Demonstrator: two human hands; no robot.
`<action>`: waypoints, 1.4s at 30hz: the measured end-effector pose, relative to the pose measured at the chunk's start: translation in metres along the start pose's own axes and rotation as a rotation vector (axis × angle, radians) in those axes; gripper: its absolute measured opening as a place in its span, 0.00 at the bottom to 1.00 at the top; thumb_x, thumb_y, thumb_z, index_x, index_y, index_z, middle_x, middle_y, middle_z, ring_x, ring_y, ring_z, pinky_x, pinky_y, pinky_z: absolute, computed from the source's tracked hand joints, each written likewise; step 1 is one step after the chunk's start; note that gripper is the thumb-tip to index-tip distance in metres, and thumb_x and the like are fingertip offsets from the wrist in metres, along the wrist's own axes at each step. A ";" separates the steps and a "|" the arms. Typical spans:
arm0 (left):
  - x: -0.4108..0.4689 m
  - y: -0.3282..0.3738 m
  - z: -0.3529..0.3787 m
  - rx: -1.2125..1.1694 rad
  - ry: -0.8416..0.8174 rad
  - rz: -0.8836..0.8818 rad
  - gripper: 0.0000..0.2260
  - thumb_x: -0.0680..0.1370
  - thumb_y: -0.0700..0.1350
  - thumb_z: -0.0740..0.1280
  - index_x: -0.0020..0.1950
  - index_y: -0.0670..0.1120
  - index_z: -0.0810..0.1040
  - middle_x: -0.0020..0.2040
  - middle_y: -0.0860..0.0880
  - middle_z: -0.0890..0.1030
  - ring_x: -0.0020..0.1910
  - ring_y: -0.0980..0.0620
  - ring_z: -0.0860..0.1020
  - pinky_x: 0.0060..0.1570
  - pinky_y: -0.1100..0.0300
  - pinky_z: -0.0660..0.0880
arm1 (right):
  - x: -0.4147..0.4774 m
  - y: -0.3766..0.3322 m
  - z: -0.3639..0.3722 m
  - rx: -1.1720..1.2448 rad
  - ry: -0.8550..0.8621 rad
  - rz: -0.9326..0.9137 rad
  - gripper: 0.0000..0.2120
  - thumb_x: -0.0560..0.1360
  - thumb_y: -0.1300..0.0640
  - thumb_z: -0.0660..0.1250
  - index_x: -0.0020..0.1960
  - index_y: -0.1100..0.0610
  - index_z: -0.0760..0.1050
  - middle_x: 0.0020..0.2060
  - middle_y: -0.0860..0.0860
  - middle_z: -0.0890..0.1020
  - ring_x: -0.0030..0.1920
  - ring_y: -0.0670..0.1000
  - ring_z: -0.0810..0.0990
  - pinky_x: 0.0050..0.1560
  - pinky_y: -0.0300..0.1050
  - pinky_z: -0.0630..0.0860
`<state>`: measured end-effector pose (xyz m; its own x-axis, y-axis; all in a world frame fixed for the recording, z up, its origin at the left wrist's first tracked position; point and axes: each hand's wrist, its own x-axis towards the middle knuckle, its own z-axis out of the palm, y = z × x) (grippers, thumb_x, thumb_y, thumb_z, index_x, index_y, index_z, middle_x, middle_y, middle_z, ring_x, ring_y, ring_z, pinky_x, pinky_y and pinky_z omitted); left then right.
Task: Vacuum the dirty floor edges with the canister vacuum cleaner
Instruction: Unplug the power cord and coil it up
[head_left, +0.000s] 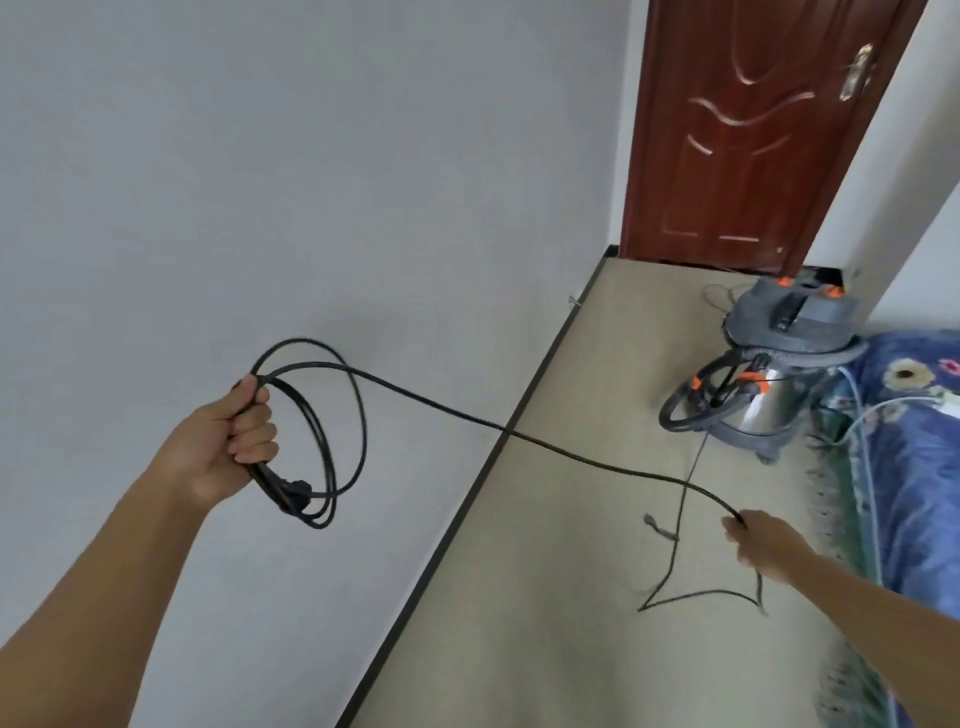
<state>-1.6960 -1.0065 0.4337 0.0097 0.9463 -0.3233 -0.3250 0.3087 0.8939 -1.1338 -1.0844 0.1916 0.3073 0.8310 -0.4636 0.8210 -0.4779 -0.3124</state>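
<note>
The thin black rubber power cord (467, 414) looks light, limp and tangle-prone, best held as here: left grip (244, 431) closed on the coils, right grip (758, 540) round the running length.

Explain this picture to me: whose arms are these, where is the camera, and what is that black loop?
No robot here: a person wears a camera on the head, looking down at their own hands. The left hand grips a coiled black power cord, its plug hanging low. The right hand holds the same cord further along. More cord lies on the beige floor, leading towards the canister vacuum cleaner near the brown door, beside a blue flowered bed cover.
</note>
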 end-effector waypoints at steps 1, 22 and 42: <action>0.010 -0.007 0.009 0.028 0.007 -0.008 0.13 0.81 0.49 0.57 0.39 0.47 0.71 0.23 0.56 0.56 0.24 0.57 0.49 0.18 0.67 0.54 | 0.002 -0.014 -0.006 -0.044 -0.019 -0.066 0.12 0.83 0.50 0.55 0.48 0.55 0.73 0.44 0.53 0.81 0.48 0.55 0.80 0.45 0.46 0.72; 0.154 -0.085 0.187 0.246 -0.481 -0.290 0.09 0.83 0.41 0.56 0.46 0.40 0.71 0.35 0.40 0.75 0.32 0.42 0.77 0.46 0.47 0.80 | 0.040 -0.263 -0.140 0.319 0.201 -0.805 0.11 0.81 0.50 0.61 0.43 0.52 0.74 0.32 0.45 0.74 0.32 0.43 0.71 0.35 0.37 0.67; 0.366 0.075 0.186 0.074 -0.578 -0.139 0.19 0.83 0.47 0.54 0.39 0.44 0.78 0.24 0.54 0.56 0.22 0.58 0.52 0.19 0.66 0.56 | 0.188 -0.068 -0.100 0.333 0.232 0.330 0.22 0.82 0.45 0.56 0.41 0.58 0.80 0.34 0.54 0.81 0.41 0.57 0.81 0.45 0.46 0.74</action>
<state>-1.5405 -0.6188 0.4400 0.5671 0.7891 -0.2360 -0.2168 0.4195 0.8815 -1.0839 -0.8669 0.2086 0.6536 0.6438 -0.3979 0.4762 -0.7585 -0.4449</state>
